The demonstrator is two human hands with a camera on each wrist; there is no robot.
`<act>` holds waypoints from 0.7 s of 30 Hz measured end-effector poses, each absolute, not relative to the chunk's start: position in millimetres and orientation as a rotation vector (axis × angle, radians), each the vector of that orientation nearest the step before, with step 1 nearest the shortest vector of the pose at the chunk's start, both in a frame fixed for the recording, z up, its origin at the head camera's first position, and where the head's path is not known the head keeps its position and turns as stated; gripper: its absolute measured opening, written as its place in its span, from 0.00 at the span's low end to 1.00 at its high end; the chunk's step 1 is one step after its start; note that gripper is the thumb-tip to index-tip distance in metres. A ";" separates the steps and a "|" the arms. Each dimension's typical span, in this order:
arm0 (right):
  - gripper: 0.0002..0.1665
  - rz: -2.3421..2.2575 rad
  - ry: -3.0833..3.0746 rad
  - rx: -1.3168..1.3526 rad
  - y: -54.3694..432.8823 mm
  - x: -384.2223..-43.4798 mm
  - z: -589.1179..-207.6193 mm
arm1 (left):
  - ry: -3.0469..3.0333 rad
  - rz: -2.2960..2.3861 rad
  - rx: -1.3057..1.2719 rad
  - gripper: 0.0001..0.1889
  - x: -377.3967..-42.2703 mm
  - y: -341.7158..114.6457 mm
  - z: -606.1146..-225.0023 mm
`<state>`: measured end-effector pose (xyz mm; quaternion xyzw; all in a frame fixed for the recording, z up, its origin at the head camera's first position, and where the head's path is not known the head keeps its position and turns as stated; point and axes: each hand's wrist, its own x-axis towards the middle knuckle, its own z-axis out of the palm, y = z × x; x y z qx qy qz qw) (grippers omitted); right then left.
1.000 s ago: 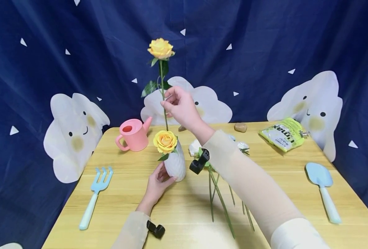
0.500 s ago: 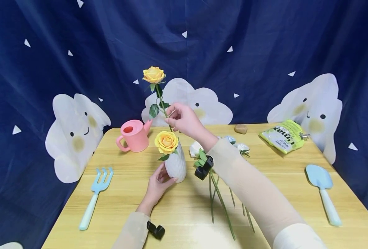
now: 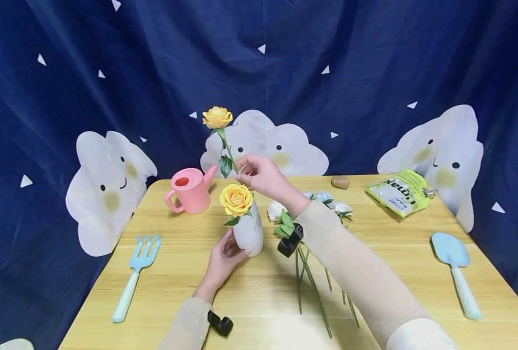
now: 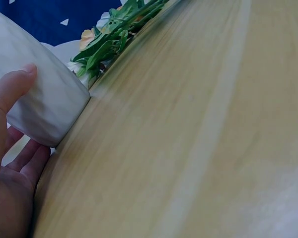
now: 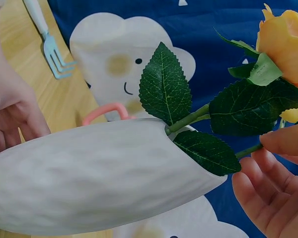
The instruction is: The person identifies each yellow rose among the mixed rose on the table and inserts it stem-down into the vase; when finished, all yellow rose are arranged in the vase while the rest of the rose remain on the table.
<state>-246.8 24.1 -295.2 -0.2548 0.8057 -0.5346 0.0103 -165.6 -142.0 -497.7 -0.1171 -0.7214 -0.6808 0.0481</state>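
A white textured vase [image 3: 248, 234] stands on the wooden table, with one yellow rose [image 3: 236, 200] in its mouth, the bloom leaning toward the front. My left hand [image 3: 222, 258] holds the vase low down, thumb on the near side and fingers behind, as the left wrist view also shows. Above the vase, my right hand [image 3: 260, 175] pinches the green stem of a second yellow rose [image 3: 217, 118] between thumb and fingers. In the right wrist view that stem [image 5: 249, 150] runs toward the vase's mouth, and a leaf [image 5: 207, 152] hides its lower end.
Several white and pale blue flowers [image 3: 323, 197] lie right of the vase, stems toward the front. A pink watering can [image 3: 191, 192] and blue hand fork [image 3: 137, 265] are left. A brown stone [image 3: 340, 182], green bag [image 3: 399, 193] and blue trowel [image 3: 453, 262] are right.
My right hand has come down toward the vase with the second rose, its bloom dropping and its stem tilting left. My left hand stays on the vase.
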 end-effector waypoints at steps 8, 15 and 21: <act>0.03 -1.696 2.497 -0.863 24.6 -247.9 -298.1 | -2.191 -2.071 -0.368 0.37 -165.2 -141.6 -497.4; 0.03 -1.643 2.573 -0.871 24.6 -249.6 -301.4 | -2.201 -2.073 -0.381 0.37 -166.0 -141.9 -497.8; 0.03 -1.598 2.574 -0.866 24.1 -249.4 -306.4 | -2.210 -2.081 -0.377 0.38 -166.4 -142.3 -497.9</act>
